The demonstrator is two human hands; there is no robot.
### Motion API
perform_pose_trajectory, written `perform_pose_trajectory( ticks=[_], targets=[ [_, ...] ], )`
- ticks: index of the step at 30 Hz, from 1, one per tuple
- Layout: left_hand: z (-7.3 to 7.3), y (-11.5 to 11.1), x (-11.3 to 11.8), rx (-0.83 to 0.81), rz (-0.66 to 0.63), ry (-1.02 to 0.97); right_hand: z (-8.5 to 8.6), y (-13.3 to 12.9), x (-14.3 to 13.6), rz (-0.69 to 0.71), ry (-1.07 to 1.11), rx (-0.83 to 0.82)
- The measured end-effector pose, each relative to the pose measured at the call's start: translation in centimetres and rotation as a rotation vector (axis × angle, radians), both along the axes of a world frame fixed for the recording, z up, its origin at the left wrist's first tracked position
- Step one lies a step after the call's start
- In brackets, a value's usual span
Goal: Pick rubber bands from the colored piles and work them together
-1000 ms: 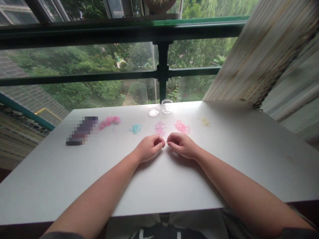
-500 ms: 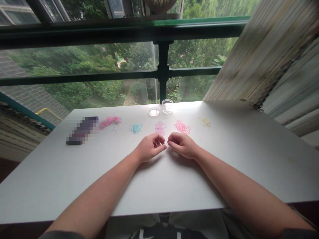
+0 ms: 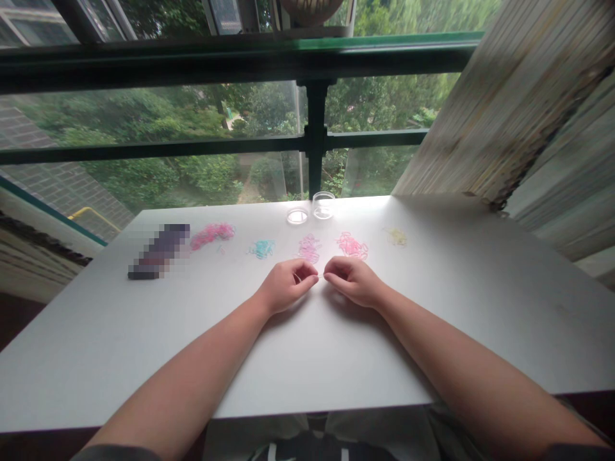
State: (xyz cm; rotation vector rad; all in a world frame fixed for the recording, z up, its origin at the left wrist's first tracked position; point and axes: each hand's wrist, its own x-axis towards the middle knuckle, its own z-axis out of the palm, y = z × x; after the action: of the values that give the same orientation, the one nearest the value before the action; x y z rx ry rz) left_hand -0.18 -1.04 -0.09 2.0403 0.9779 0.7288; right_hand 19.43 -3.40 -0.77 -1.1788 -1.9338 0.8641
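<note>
Both hands meet over the middle of the white table (image 3: pixel 307 358), fingertips almost touching. My left hand (image 3: pixel 291 285) is closed in a pinch, thumb against the fingers. Facing it, my right hand (image 3: pixel 353 280) pinches too. A thin pale rubber band (image 3: pixel 320 276) spans the small gap between them; most of it is hidden by the fingers. Just beyond the hands lie a lilac pile of small rubber bands (image 3: pixel 309 248) and a pink pile (image 3: pixel 352 245). A turquoise pile (image 3: pixel 262 248) sits left of these, and a pale yellow pile (image 3: pixel 396 237) to the right.
At the back edge stand a clear round container (image 3: pixel 323 205) and its clear lid (image 3: pixel 297 216). A larger mixed pink heap (image 3: pixel 213 235) lies at left, beside a dark blurred-out object (image 3: pixel 159 251). A green window frame (image 3: pixel 316 115) rises behind; a curtain (image 3: pixel 461 102) hangs at right.
The left thumb and fingers have closed together into a pinch on the pale band, where they were apart before. The right hand has stayed almost still.
</note>
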Motion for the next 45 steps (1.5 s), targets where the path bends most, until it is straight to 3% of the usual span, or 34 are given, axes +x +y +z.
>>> perform_pose_trajectory(
  ticks=[45],
  targets=[
    [0.01,0.15,-0.34,0.005,-0.034,-0.017,-0.35,0.0,-0.13,0.004,0.017,0.027]
  ],
)
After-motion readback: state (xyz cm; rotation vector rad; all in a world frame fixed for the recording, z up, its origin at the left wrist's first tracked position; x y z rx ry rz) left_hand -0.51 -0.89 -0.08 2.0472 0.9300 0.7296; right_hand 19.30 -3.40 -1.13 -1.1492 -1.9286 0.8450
